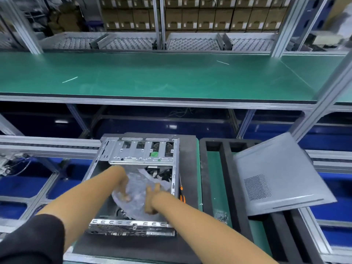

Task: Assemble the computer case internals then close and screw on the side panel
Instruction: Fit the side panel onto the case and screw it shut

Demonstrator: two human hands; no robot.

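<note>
both the left hand (124, 189) and right hand (152, 199) grip a crinkled clear plastic bag (137, 195) inside the open grey metal computer case (133, 183), seemingly to tuck it among the internals.

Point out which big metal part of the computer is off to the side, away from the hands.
The grey side panel, propped tilted on the black foam tray; the open computer case has both hands in it.
</note>
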